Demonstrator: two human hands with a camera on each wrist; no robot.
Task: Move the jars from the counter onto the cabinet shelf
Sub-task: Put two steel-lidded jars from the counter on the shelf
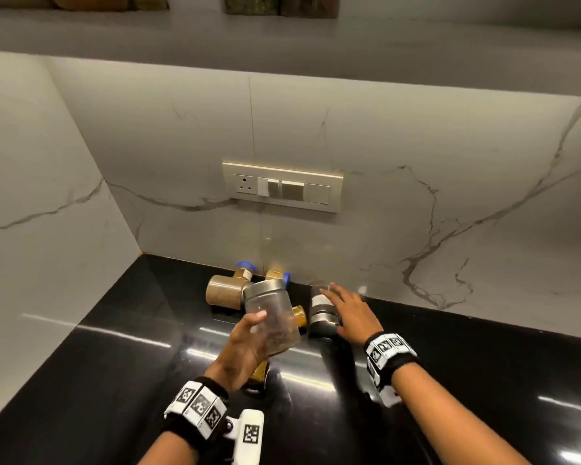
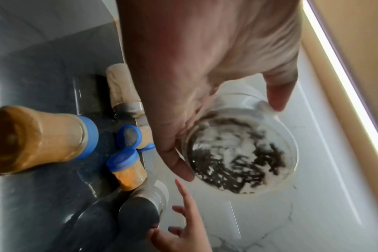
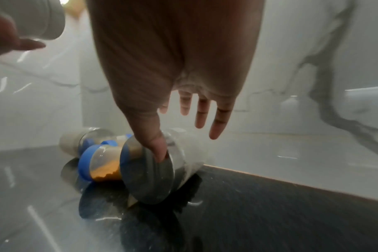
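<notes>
My left hand grips a clear glass jar with a metal lid, lifted and tilted above the black counter. In the left wrist view dark bits lie in the held jar's bottom. My right hand reaches over a second metal-lidded jar lying on its side by the wall. Its fingers are spread straight, and the thumb touches the rim of the lying jar's lid. Several tan and orange jars with blue lids lie behind. The cabinet shelf runs overhead.
A switch panel sits on the marble back wall. A side wall closes the counter's left end. Another orange jar lies under my left wrist. Some jars stand on the shelf. A large tan jar lies close to the left wrist camera.
</notes>
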